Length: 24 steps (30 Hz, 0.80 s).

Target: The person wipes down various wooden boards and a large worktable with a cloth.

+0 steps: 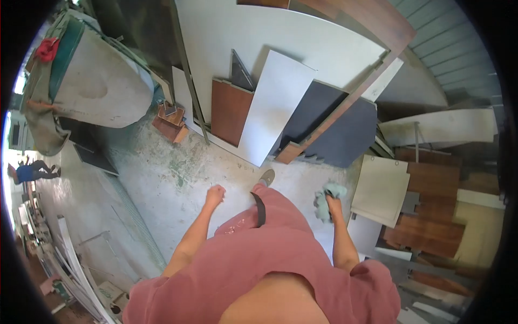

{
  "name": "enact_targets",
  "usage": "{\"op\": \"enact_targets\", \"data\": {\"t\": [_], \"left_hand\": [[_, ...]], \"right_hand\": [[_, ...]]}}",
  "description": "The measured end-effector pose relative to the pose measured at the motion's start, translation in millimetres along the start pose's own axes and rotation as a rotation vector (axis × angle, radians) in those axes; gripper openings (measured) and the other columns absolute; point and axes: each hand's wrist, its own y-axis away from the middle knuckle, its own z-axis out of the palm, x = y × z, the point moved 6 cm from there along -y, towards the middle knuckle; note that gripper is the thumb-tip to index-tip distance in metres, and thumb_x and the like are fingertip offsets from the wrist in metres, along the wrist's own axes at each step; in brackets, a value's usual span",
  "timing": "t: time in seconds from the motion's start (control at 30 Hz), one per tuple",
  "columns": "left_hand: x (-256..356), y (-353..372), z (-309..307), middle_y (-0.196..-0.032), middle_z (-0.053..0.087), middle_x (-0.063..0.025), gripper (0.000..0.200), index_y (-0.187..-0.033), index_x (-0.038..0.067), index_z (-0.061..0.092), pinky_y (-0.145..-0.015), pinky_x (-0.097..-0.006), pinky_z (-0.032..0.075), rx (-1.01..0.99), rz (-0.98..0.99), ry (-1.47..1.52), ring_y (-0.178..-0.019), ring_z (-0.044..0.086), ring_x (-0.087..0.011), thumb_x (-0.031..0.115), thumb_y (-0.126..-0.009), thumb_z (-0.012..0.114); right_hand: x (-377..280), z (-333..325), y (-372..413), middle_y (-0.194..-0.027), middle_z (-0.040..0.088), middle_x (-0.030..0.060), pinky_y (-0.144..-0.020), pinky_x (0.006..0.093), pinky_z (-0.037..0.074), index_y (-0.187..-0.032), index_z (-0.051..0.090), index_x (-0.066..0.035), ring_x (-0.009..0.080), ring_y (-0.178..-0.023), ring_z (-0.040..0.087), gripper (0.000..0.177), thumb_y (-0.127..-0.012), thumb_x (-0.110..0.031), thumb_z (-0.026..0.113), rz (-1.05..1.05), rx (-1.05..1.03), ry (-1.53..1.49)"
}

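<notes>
Our right hand (335, 209) is closed around a crumpled pale green cloth (325, 198), which bulges out above the fingers and to their inner side. Our left hand (215, 195) is curled into a fist with nothing visible in it. To carry the cloth well, we judge the grip should be firm on its bunched middle, because a beige flat panel (380, 189) lies just outside the grip and a tall white board (275, 108) leans further ahead.

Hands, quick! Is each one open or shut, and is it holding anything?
Left hand: shut in a fist, nothing seen in it.
Right hand: shut, holding a cloth.
</notes>
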Motion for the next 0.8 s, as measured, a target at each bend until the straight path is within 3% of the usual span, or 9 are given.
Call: {"op": "enact_targets", "data": {"t": [0.03,0.1,0.23,0.3,0.43,0.5,0.53,0.67,0.8], "left_hand": [[13.6,-7.2,-17.6,-0.054,0.057,-0.0106,0.024,-0.067,0.002,0.06,-0.044,-0.0304,0.045,0.072,0.071,-0.028,-0.042,0.054,-0.0179,0.024,-0.077,0.055],[36.7,-17.6,-51.3,-0.054,0.057,-0.0105,0.03,-0.066,0.003,0.061,-0.048,-0.0307,0.045,0.129,0.103,-0.152,-0.044,0.054,-0.0168,0.029,-0.079,0.052],[59.2,-42.9,-105.2,-0.055,0.057,-0.0138,0.039,-0.065,0.003,0.061,-0.053,-0.0326,0.044,0.223,0.016,-0.143,-0.05,0.057,-0.0226,0.036,-0.081,0.05],[88.1,-74.2,-119.5,-0.06,0.057,-0.0188,0.046,-0.067,0.001,0.061,-0.06,-0.0366,0.044,0.254,0.275,-0.354,-0.06,0.057,-0.0315,0.042,-0.082,0.046],[224.2,-126.5,-144.2,-0.083,0.058,-0.0239,0.041,-0.088,-0.001,0.06,-0.07,-0.0421,0.042,0.146,0.553,-0.319,-0.079,0.055,-0.0371,0.037,-0.084,0.045],[285.0,-165.4,-145.9,-0.106,0.053,-0.023,0.045,-0.105,-0.004,0.052,-0.086,-0.0387,0.038,0.182,0.643,-0.34,-0.101,0.048,-0.0366,0.036,-0.083,0.049],[323.6,-177.1,-141.1,-0.109,0.052,-0.0227,0.046,-0.11,-0.004,0.048,-0.089,-0.0385,0.037,0.176,0.799,-0.349,-0.104,0.047,-0.0362,0.034,-0.084,0.048],[439.8,-250.8,-91.9,-0.114,0.049,-0.02,0.04,-0.117,0.002,0.044,-0.089,-0.039,0.037,0.122,0.979,-0.511,-0.107,0.044,-0.0348,0.026,-0.085,0.046],[489.5,-296.3,-39.3,-0.112,0.049,-0.0188,0.031,-0.113,0.007,0.048,-0.085,-0.0395,0.039,0.108,1.197,-0.509,-0.104,0.045,-0.0348,0.022,-0.087,0.043]], "right_hand": [[-13.9,13.2,-6.0,-0.093,0.059,0.0234,-0.074,0.0356,0.044,-0.097,0.056,0.005,0.0312,-0.089,0.057,0.051,-0.067,-0.035,0.056,-0.021,-0.036,0.039],[-57.5,33.1,-6.7,-0.093,0.059,0.0225,-0.075,0.0357,0.044,-0.098,0.057,0.004,0.0322,-0.09,0.057,0.05,-0.066,-0.035,0.058,-0.132,-0.077,0.272],[-134.5,63.1,1.5,-0.094,0.06,0.0204,-0.077,0.0364,0.044,-0.099,0.056,0.002,0.0336,-0.092,0.056,0.048,-0.065,-0.03,0.062,-0.347,-0.126,0.207],[-147.4,72.8,-5.4,-0.099,0.058,0.019,-0.077,0.0372,0.043,-0.103,0.054,-0.001,0.0338,-0.093,0.055,0.048,-0.063,-0.023,0.065,-0.413,-0.061,-0.077],[-159.3,102.4,-7.3,-0.1,0.058,0.0188,-0.078,0.0366,0.043,-0.105,0.052,-0.003,0.0327,-0.094,0.055,0.049,-0.061,-0.019,0.067,-0.383,-0.034,-0.06],[-180.5,118.9,-9.8,-0.097,0.056,0.0194,-0.079,0.039,0.041,-0.101,0.053,-0.003,0.0346,-0.094,0.052,0.041,-0.063,-0.015,0.064,-0.554,0.1,0.098],[-190.0,128.5,-10.9,-0.096,0.055,0.0197,-0.079,0.0402,0.04,-0.1,0.053,-0.004,0.0355,-0.094,0.05,0.038,-0.064,-0.012,0.063,-0.63,0.169,0.178],[-321.1,104.4,-30.2,-0.103,0.05,0.019,-0.079,0.0417,0.039,-0.105,0.05,-0.003,0.0365,-0.096,0.047,0.043,-0.064,-0.005,0.06,-0.916,0.516,0.232],[-456.9,73.6,-62.9,-0.112,0.043,0.0177,-0.088,0.0442,0.03,-0.109,0.047,-0.004,0.0358,-0.104,0.04,0.047,-0.064,-0.008,0.059,-0.966,0.799,0.362]]}}
